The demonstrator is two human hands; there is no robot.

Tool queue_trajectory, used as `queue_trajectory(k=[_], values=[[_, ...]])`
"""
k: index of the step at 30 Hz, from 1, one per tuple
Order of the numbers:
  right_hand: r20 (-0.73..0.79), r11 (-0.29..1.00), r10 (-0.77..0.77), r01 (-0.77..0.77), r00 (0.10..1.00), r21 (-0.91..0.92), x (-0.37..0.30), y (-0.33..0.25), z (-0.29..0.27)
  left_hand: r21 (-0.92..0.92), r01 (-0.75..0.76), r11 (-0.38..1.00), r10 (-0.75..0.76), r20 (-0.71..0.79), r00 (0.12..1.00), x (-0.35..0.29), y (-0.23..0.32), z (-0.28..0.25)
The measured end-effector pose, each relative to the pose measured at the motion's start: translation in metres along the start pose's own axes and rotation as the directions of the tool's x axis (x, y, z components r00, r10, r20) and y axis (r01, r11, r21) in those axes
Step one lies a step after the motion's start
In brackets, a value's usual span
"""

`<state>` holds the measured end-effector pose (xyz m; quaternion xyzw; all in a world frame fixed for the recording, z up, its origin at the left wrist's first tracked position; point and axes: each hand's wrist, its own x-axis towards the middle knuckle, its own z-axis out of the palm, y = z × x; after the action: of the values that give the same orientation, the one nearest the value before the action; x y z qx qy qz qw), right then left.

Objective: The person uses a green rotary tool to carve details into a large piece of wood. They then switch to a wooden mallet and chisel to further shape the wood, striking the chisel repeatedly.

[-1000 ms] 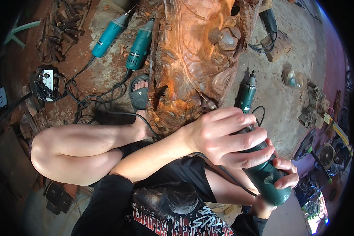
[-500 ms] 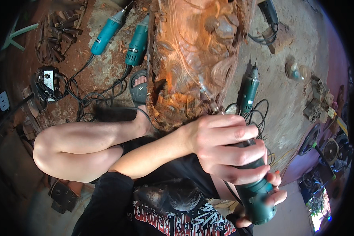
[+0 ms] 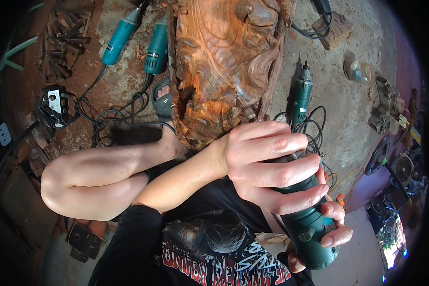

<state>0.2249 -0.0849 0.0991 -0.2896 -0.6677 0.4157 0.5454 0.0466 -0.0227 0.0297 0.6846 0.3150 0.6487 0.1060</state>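
Note:
Both of my hands hold a dark green die grinder [image 3: 304, 228] that slants across my lap. My left hand [image 3: 267, 167] wraps over its front part, fingers curled round the body. Around the rear of the body curl the fingers of my right hand [image 3: 336, 224]; its palm is hidden behind the tool. The metal collet end [image 3: 250, 113] points at the lower right part of a carved wood piece [image 3: 224, 62]. That piece is reddish brown, with swirling relief and rough edges. Whether the bit touches the wood I cannot tell.
Two teal die grinders [image 3: 120, 42] lie left of the carving, with tangled cords [image 3: 124, 112]. A third green grinder [image 3: 301, 97] lies to the right, its cord coiled. Carving bits [image 3: 64, 45] are heaped far left, near a control box [image 3: 55, 105]. My sandalled foot [image 3: 163, 97] is beside the wood.
The whole view has shifted a little, so the carving and floor tools appear further left and up. My hands, still gripping the grinder, have moved slightly forward with it.

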Motion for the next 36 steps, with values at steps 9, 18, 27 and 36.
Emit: queue_trajectory(k=[9,18,27,36], values=[[-0.056,0.988,0.134,-0.137,0.989,-0.067,0.008,-0.014,0.012,0.033,-0.01,0.999,0.011,-0.057,0.998,-0.001,-0.005,0.002],[-0.067,0.98,0.195,-0.198,0.979,-0.036,0.026,-0.011,0.023,0.103,-0.063,0.993,0.086,-0.237,0.968,0.004,-0.014,0.013],[0.146,0.956,0.259,-0.275,0.955,0.099,0.004,-0.032,-0.004,-0.005,-0.021,1.0,0.02,-0.084,0.996,-0.003,-0.004,0.005],[0.132,0.982,0.175,-0.182,0.976,0.044,0.019,-0.019,0.005,0.031,-0.056,0.998,0.061,-0.207,0.976,0.003,-0.008,0.01]])
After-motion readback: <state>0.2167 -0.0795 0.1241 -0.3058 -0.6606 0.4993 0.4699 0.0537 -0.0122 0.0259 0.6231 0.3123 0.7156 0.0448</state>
